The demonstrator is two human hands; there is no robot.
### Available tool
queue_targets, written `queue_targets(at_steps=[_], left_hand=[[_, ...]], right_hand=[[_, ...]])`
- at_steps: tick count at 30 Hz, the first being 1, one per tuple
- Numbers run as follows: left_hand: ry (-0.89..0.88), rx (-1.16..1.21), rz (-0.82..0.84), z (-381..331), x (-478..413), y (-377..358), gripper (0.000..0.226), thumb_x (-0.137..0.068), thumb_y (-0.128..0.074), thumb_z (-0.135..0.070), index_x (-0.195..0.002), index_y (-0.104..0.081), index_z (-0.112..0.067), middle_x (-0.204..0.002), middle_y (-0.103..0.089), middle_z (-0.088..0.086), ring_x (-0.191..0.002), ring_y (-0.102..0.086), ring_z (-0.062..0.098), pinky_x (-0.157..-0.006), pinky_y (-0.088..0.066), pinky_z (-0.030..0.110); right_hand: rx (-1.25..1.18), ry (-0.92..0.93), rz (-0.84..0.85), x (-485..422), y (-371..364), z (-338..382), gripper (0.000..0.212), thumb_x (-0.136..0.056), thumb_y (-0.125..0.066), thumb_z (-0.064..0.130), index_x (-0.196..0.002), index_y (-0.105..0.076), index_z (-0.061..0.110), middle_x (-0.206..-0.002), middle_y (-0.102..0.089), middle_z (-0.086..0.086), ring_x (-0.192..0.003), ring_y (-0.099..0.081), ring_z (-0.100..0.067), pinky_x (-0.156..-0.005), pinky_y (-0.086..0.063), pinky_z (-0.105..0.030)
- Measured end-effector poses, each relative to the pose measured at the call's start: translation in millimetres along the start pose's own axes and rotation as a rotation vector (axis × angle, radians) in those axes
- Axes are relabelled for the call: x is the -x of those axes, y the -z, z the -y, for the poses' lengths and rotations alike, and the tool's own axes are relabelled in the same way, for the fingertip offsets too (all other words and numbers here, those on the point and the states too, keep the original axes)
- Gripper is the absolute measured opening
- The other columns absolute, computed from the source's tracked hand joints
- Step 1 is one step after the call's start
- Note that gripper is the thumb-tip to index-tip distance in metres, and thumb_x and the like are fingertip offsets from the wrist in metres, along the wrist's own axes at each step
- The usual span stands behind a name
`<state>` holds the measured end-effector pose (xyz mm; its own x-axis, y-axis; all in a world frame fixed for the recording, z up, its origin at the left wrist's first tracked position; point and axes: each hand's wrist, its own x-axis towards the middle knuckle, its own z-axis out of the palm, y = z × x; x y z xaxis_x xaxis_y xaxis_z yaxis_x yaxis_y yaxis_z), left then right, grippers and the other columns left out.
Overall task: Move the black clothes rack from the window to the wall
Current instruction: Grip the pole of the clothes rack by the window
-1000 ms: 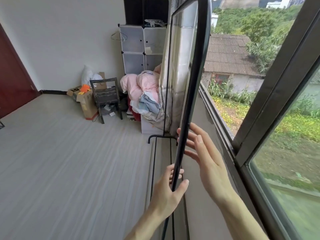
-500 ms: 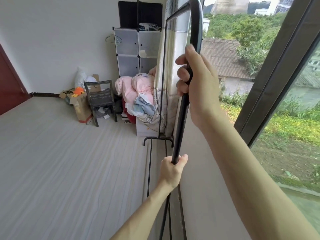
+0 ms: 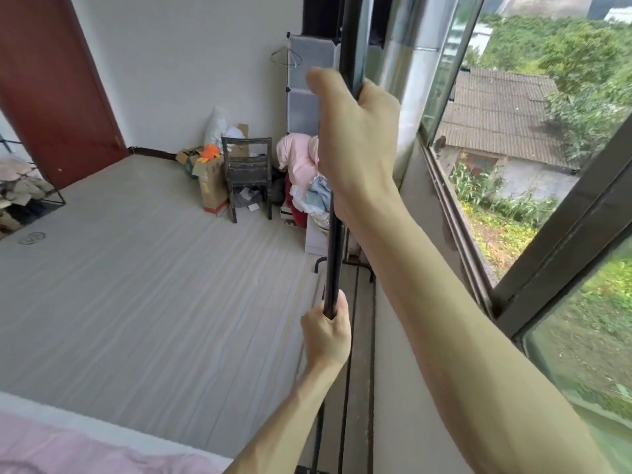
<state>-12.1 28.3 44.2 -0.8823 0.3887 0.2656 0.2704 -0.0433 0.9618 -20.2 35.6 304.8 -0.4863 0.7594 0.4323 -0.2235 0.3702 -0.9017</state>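
The black clothes rack [image 3: 333,265] is a thin metal frame standing along the window [image 3: 513,172] on the right. Its near upright post runs up the middle of the view. My right hand [image 3: 355,145] is shut around that post high up. My left hand [image 3: 326,331] grips the same post lower down. The rack's base rails [image 3: 357,336] lie along the floor below the sill, and its far foot [image 3: 319,261] curves down near a white box. The top of the rack is out of frame.
A white wall [image 3: 191,63] and a dark red door [image 3: 51,87] are at the far left. A dark chair [image 3: 247,176], cardboard boxes [image 3: 210,183], pink bedding [image 3: 297,159] and cube shelves [image 3: 307,83] crowd the far corner. Another rack with clothes [image 3: 20,193] stands left. A pink bed edge [image 3: 68,446] is near.
My right hand rose and closed on the post; my left hand closed on it lower down. The view has swung left, so the door and more floor show.
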Motion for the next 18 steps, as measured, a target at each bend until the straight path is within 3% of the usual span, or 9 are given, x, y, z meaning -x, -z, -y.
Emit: queue_targets(at_steps=[4, 10, 13, 18], left_hand=[[0.023, -0.005, -0.087, 1, 1, 13, 0.061, -0.098, -0.051, -0.027, -0.044, -0.023, -0.027, -0.033, -0.028, -0.008, -0.034, -0.024, 0.01, -0.041, -0.019, 0.022], [0.031, -0.002, -0.133, -1, 6, 27, 0.062, -0.098, -0.052, -0.024, -0.044, -0.022, -0.029, -0.034, -0.026, -0.009, -0.035, -0.023, 0.009, -0.041, -0.018, 0.022], [0.038, -0.001, -0.144, -3, 4, 35, 0.061, -0.098, -0.052, -0.021, -0.046, -0.02, -0.029, -0.033, -0.025, -0.01, -0.035, -0.022, 0.008, -0.041, -0.017, 0.018], [0.037, 0.017, -0.193, 1, -3, 55, 0.062, -0.097, -0.052, -0.016, -0.046, -0.02, -0.029, -0.032, -0.025, -0.01, -0.034, -0.023, 0.008, -0.041, -0.017, 0.018]], right_hand=[[-0.069, 0.035, 0.074, 9, -20, 7, 0.051, -0.089, -0.063, 0.025, -0.052, -0.028, 0.024, -0.042, -0.029, 0.013, -0.055, -0.032, -0.016, -0.058, -0.031, -0.034], [-0.131, 0.024, 0.126, 17, -35, 9, 0.05, -0.084, -0.063, 0.026, -0.044, -0.032, 0.025, -0.043, -0.028, 0.011, -0.054, -0.032, -0.021, -0.056, -0.032, -0.037], [-0.128, 0.02, 0.155, 21, -42, 13, 0.048, -0.088, -0.064, 0.022, -0.054, -0.03, 0.024, -0.043, -0.029, 0.011, -0.043, -0.032, -0.014, -0.052, -0.032, -0.03], [-0.114, 0.029, 0.202, 32, -64, 22, 0.048, -0.089, -0.064, 0.023, -0.057, -0.027, 0.024, -0.045, -0.027, 0.013, -0.054, -0.03, -0.016, -0.057, -0.033, -0.033]])
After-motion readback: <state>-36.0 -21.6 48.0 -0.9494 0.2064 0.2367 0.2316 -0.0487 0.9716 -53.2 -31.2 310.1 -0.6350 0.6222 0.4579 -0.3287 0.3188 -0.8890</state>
